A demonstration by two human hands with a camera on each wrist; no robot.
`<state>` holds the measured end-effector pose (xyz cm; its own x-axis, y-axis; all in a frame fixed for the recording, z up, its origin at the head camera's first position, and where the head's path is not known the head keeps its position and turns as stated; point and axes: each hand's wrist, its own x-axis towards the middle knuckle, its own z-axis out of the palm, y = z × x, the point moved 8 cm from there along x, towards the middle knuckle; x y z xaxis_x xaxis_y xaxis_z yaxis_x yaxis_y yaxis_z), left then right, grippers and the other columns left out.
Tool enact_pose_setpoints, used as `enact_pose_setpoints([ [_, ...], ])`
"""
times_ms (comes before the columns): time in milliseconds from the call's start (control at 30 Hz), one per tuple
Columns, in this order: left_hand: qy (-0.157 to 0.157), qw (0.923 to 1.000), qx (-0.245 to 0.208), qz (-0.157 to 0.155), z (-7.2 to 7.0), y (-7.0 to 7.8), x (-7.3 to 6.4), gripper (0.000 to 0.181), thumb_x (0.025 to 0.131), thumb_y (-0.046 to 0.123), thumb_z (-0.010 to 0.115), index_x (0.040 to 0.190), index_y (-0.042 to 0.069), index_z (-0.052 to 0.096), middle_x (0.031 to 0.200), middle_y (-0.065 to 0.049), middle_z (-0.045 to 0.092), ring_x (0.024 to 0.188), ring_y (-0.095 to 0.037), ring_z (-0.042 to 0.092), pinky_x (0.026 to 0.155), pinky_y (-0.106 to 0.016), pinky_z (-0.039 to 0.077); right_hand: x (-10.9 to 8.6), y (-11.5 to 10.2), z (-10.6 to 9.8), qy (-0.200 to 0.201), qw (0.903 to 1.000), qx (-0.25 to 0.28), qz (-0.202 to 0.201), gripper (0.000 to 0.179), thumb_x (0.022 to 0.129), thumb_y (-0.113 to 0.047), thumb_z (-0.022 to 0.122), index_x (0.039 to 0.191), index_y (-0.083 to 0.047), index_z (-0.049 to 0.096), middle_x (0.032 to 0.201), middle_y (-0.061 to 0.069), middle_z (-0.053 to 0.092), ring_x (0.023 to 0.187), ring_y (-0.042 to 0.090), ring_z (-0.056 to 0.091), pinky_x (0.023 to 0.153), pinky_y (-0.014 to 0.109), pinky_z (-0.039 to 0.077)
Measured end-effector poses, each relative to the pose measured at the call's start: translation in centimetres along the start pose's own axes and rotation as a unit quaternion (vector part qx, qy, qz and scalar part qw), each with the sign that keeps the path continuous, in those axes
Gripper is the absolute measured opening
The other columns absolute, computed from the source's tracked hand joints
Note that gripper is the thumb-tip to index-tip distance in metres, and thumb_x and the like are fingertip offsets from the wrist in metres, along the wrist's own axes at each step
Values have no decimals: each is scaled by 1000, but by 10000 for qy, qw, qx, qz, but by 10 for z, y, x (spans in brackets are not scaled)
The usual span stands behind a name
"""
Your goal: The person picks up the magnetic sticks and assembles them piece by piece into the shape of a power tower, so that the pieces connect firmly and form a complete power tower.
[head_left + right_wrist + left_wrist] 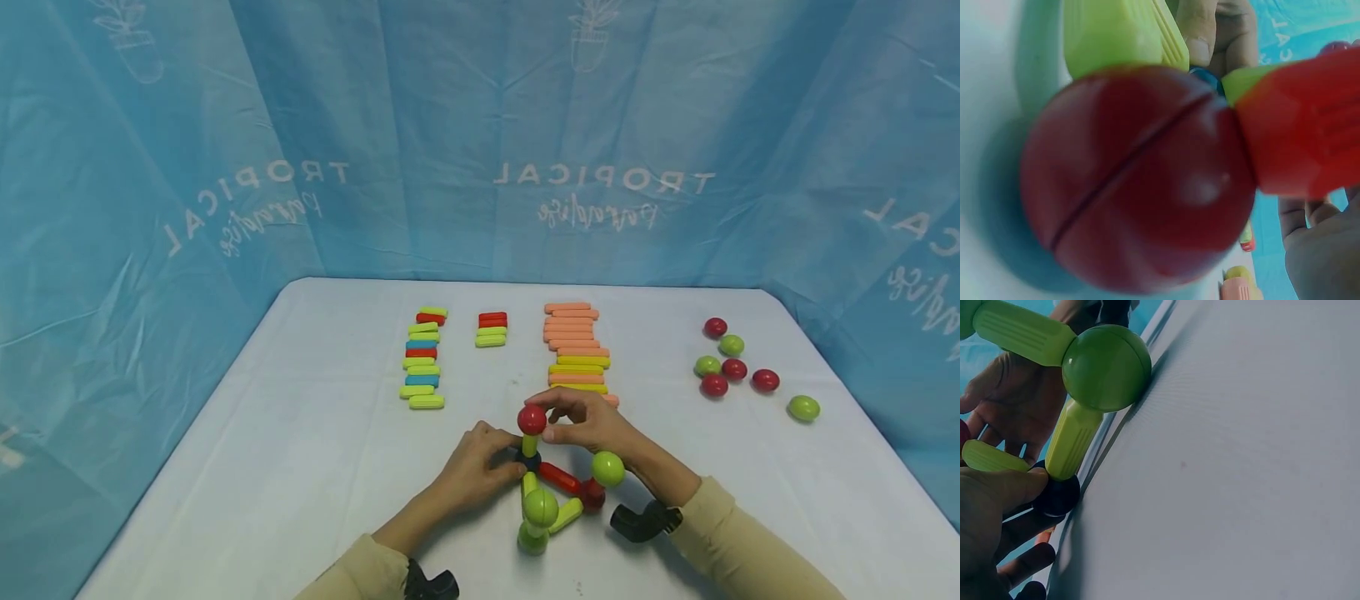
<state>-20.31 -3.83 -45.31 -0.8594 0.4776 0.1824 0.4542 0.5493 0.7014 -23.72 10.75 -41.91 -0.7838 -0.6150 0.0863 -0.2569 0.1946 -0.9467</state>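
A toy frame of balls and sticks stands between the hands. My left hand (476, 467) pinches its dark blue ball (1060, 495) at a far corner. From there a lime stick (529, 445) rises to a red ball (532, 419). My right hand (588, 421) holds that red ball between thumb and forefinger, its other fingers loose; the contact is partly hidden. A red stick (559, 478) joins the dark blue ball to a dark red corner ball (1138, 178). The near corner is a green ball (1107, 369). Two more green balls, one nearer (541, 507) and one right (607, 468), sit higher.
Short coloured sticks (422, 367) lie in a column at the left, with a small group (491, 330) beside it. Longer peach and yellow sticks (573, 342) lie behind the right hand. Loose red and green balls (734, 370) rest on the white table (262, 467) at the right.
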Motion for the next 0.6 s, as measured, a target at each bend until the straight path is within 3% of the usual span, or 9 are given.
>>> enact_pose_setpoints([
  [167, 150, 9992, 46, -363, -8, -11, -8, 29, 84, 19, 73, 113, 15, 69, 103, 8, 65, 93, -11, 47, 79, -34, 39, 10, -2, -4, 112, 9995, 198, -219, 37, 90, -14, 65, 127, -7, 60, 119, 8, 62, 106, 41, 53, 84, 40, 47],
  [333, 447, 9963, -13, -735, -26, -19, -24, 30, 83, 20, 75, 111, 15, 68, 101, 8, 63, 91, -12, 46, 76, -34, 39, 17, 4, -24, 835, 9964, 108, -60, 34, 91, -19, 66, 122, -5, 62, 115, 6, 66, 108, 39, 53, 84, 39, 49],
  [467, 810, 9923, 142, -925, -43, -24, -43, 30, 79, 19, 77, 107, 15, 67, 99, 7, 63, 87, -13, 45, 74, -34, 38, 17, 9, -44, 1485, 9829, -1083, 92, 33, 87, -24, 72, 116, -8, 67, 111, 2, 67, 103, 26, 54, 83, 42, 48],
  [533, 935, 9903, 263, -990, -49, -26, -52, 30, 78, 18, 78, 105, 16, 66, 98, 8, 64, 87, -12, 44, 74, -34, 38, 14, 11, -51, 1660, 9673, -1908, 192, 32, 85, -24, 74, 112, -7, 68, 109, 3, 66, 102, 25, 53, 84, 44, 45],
  [600, 1027, 9888, 332, -1031, -54, -28, -59, 28, 78, 18, 79, 103, 16, 66, 98, 9, 64, 87, -12, 45, 76, -35, 39, 10, 16, -57, 1758, 9453, -2723, 365, 33, 82, -26, 77, 109, -8, 70, 103, 2, 67, 98, 23, 51, 81, 43, 43],
])
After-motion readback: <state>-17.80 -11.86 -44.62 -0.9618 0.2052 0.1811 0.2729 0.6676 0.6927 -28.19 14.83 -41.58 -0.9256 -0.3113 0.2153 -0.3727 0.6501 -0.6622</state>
